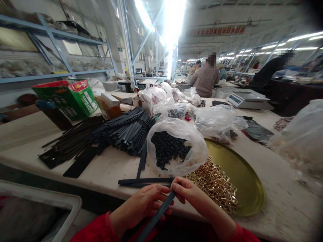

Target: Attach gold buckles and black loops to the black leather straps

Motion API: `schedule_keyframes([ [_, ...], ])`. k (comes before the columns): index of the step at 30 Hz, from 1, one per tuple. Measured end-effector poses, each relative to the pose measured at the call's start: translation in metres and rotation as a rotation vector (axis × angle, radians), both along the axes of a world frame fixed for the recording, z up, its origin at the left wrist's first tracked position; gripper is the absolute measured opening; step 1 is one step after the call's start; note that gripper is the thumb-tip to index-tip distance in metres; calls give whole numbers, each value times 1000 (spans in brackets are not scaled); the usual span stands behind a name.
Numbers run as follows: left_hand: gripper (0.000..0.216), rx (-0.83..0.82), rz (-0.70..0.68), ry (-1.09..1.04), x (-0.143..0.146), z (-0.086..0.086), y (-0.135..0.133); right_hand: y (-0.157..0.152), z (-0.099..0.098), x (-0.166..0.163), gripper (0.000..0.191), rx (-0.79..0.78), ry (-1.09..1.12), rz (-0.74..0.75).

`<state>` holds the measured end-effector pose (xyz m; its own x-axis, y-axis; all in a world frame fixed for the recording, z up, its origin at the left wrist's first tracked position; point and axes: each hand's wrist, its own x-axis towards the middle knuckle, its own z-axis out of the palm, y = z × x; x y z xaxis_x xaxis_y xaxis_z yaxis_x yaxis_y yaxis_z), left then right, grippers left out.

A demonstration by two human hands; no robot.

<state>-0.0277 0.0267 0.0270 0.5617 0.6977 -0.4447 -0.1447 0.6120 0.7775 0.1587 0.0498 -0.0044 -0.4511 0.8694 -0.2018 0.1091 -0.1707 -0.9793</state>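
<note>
A: Entry one — article and place?

B: Dark strip [157, 215], single; long, narrow, flat. Held at the near edge of the table [108, 164], slanting down toward the bottom of the view; lower end out of frame.

A: Grip, right?

B: Right hand [186, 190]: thumb and forefinger pinched closed on the strip's upper end.

A: Grip, left?

B: Left hand [146, 200]: half curled, fingers behind the strip. Pressing or merely steadying — cannot tell.

A: Handling qualities?

B: Judged by eye: light; pliant, yet firm enough to lie straight here. Perhaps slightly slippery. Unlikely to break; may crease if bent sharply.

A: Recommended hold?

B: Flat faces between thumb and forefinger, close to the end; other hand lower down, against sagging or twisting.

A: Adjacent stock?

B: Loose strips [143, 182], flat, just beyond the hands. Banded bundle of strips [123, 131]. Open plastic bag [196, 156] of small black pieces [164, 148]. Gold-coloured tray [248, 178], bearing small metal buckles [217, 185], beside the right hand.
</note>
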Motion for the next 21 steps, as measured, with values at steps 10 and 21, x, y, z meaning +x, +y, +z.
schedule_keyframes([
  [10,31,-47,74,164,14,-23,29,102,-16,8,19,651,-1198,-84],
  [21,26,104,80,330,6,-15,47,112,-22,8,16,667,-1376,-70],
])
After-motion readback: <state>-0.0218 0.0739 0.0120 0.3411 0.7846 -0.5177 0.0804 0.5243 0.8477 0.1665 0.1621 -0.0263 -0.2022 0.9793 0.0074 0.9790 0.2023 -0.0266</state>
